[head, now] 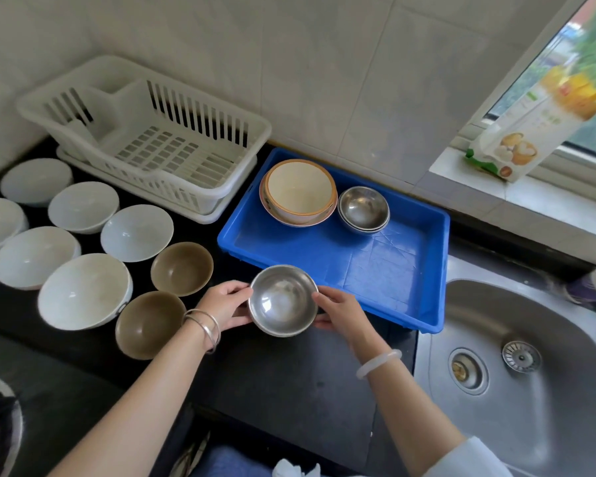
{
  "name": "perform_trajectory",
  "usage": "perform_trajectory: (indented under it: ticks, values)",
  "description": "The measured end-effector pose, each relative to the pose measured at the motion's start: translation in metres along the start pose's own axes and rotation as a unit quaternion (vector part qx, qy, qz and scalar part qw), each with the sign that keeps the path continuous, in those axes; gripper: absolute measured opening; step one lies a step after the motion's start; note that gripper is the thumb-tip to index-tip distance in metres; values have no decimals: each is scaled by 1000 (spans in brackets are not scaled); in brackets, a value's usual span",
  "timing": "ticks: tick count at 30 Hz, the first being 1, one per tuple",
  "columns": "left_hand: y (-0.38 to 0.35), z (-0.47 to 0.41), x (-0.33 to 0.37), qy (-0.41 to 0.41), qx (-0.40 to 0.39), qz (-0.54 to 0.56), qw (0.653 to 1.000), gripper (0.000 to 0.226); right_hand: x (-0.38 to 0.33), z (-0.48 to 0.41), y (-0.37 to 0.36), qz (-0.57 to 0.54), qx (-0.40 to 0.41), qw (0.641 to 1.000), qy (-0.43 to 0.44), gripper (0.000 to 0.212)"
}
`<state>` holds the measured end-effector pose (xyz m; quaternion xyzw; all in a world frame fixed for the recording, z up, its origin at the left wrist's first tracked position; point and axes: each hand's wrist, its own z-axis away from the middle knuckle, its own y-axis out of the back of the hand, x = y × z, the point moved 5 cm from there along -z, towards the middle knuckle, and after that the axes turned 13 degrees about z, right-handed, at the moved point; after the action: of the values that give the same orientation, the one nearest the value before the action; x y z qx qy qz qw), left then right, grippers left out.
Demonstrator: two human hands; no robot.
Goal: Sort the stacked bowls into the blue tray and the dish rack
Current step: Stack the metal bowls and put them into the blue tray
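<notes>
My left hand (226, 306) and right hand (339, 309) clasp opposite rims of a small round stainless-steel bowl (283, 300) at the near edge of the blue plastic tray (386, 270); best kept level, then nested onto the steel stack (363, 210).

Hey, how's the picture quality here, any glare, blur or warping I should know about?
Head view: wide-angle warping bends the window frame and dish rack; daylight glares off the steel bowl held in both hands; the carton on the sill looks soft and overexposed; the bottom-left corner is dark.
</notes>
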<state>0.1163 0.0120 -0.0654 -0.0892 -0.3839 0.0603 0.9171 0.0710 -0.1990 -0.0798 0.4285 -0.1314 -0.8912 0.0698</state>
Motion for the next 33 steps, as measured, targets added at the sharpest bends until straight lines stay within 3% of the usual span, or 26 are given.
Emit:
perform_trajectory:
  ticks: [3, 7, 10, 18, 25, 33]
  values:
    - [-28, -4, 24, -11, -26, 10, 1000, 3, -17, -6, 26, -31, 35, 999, 5, 14]
    - [-76, -18, 48, -23, -48, 23, 998, 13, -35, -19, 68, -42, 92, 995, 13, 21]
    - [-114, -36, 60, -48, -52, 5, 998, 4, -43, -33, 101, -61, 133, 989, 19, 21]
    - [-200, -96, 75, -85, -56, -37, 994, 33, -56, -81, 171, -37, 218, 975, 36, 19]
    - [-237, -127, 78, -163, 17, -202, 966, 35, -62, -119, 202, 30, 265, 963, 34, 24]
    - [-253, -139, 70, -214, 54, -282, 934, 29, -63, -147, 202, 87, 264, 959, 52, 20]
